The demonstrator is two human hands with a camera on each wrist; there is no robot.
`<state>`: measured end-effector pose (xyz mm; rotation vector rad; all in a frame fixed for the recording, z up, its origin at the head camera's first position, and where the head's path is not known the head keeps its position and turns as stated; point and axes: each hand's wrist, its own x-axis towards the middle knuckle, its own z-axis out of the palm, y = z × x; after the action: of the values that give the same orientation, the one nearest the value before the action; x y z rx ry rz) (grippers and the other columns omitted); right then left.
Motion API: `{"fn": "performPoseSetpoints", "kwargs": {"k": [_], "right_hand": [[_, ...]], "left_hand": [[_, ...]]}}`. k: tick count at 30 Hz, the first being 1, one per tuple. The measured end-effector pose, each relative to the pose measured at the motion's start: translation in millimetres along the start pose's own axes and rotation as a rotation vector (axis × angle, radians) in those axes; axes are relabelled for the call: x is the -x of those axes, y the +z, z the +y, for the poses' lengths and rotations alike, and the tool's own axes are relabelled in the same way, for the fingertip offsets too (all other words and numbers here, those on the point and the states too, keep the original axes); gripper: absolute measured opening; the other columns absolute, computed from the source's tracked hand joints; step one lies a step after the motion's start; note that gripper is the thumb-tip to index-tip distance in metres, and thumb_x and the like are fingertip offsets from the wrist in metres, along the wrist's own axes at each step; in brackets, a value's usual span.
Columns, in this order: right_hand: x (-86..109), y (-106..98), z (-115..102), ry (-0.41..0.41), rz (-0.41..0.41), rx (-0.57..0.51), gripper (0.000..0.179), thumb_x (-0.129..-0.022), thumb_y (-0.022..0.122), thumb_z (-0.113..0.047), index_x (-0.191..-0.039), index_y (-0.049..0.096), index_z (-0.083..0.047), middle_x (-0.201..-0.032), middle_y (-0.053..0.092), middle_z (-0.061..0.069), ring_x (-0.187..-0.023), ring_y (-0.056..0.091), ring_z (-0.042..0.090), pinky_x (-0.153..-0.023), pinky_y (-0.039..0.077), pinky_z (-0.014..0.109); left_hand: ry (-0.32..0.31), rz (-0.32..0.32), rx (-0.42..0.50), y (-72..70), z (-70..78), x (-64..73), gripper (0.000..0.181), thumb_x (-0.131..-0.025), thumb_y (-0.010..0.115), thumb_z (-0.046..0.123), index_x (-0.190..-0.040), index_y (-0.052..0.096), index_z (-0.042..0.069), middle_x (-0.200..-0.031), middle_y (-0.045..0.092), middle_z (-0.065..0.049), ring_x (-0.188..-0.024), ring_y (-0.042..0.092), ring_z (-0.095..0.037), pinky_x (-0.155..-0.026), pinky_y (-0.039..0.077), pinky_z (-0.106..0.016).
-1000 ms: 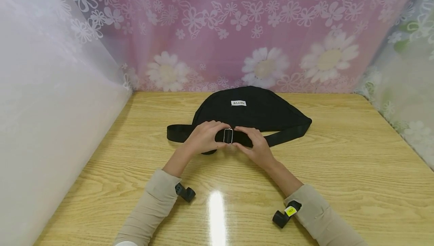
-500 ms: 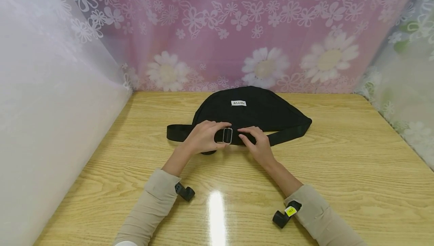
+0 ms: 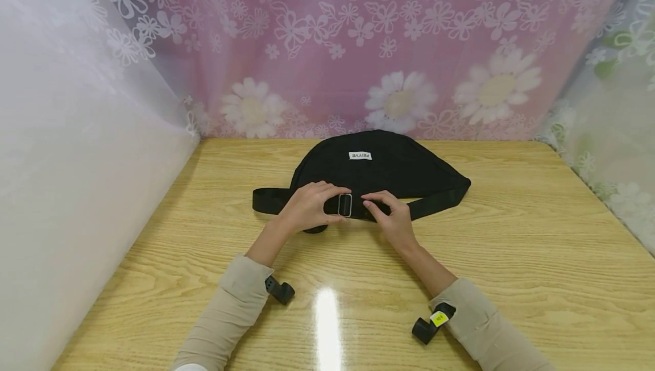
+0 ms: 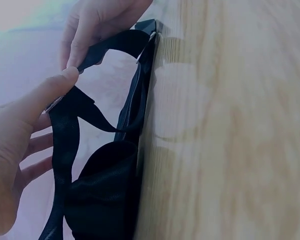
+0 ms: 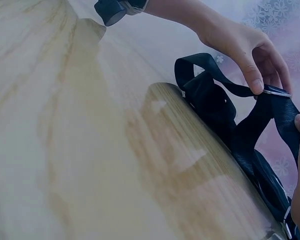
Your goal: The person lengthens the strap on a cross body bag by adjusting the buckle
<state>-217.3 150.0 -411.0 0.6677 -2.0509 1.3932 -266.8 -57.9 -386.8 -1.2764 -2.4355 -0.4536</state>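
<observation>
A black sling bag (image 3: 378,161) with a small white label lies at the far side of the table. Its black strap (image 3: 435,204) is lifted off the tabletop in front of it. My left hand (image 3: 309,206) grips the metal slide buckle (image 3: 345,205) by its two edges, thumb below and fingers above. Just right of the buckle, my right hand (image 3: 396,220) pinches the strap between thumb and fingers. In the right wrist view the buckle (image 5: 276,91) lies flat under the left thumb, and loops of strap (image 5: 202,60) hang beside it.
The wooden table (image 3: 327,269) carries a bright light reflection near its front. A pink flowered curtain (image 3: 327,47) hangs behind, and a pale sheet (image 3: 77,132) stands on the left. Black wrist cameras (image 3: 280,290) sit on both sleeves.
My right hand has moved from the buckle's edge a little to the right, and its thumb and fingers have closed on the strap. The left hand stays at the buckle.
</observation>
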Motion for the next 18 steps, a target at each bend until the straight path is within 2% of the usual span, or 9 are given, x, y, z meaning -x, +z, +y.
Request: {"fn": "performPoseSetpoints", "kwargs": {"k": [8,14,18], "right_hand": [[0.2,0.5,0.1,0.005,0.021,-0.026,0.014,-0.080,0.063,0.012,-0.093,0.066,0.008,-0.088,0.063,0.017,-0.086,0.059,0.027,-0.081,0.047,0.032],[-0.1,0.4,0.4,0.019,0.022,-0.057,0.014,-0.081,0.062,0.012,-0.094,0.066,0.009,-0.088,0.063,0.019,-0.086,0.059,0.028,-0.081,0.046,0.027],[-0.2,0.1,1.8,0.027,0.015,-0.069,0.014,-0.080,0.063,0.013,-0.093,0.065,0.009,-0.087,0.063,0.019,-0.085,0.059,0.026,-0.080,0.046,0.028]], "left_hand": [[-0.018,-0.005,-0.016,-0.6,0.4,-0.2,0.062,-0.070,0.078,0.039,-0.123,0.059,0.013,-0.105,0.063,-0.002,-0.087,0.056,-0.016,-0.076,0.046,-0.029],[-0.020,0.008,0.054,2.1,0.5,0.1,0.059,-0.070,0.079,0.033,-0.122,0.060,0.011,-0.104,0.063,-0.002,-0.088,0.056,-0.015,-0.076,0.046,-0.028],[-0.001,0.032,0.095,2.8,2.0,0.1,0.058,-0.069,0.081,0.029,-0.120,0.061,0.009,-0.104,0.063,-0.003,-0.090,0.057,-0.016,-0.076,0.046,-0.027]]}}
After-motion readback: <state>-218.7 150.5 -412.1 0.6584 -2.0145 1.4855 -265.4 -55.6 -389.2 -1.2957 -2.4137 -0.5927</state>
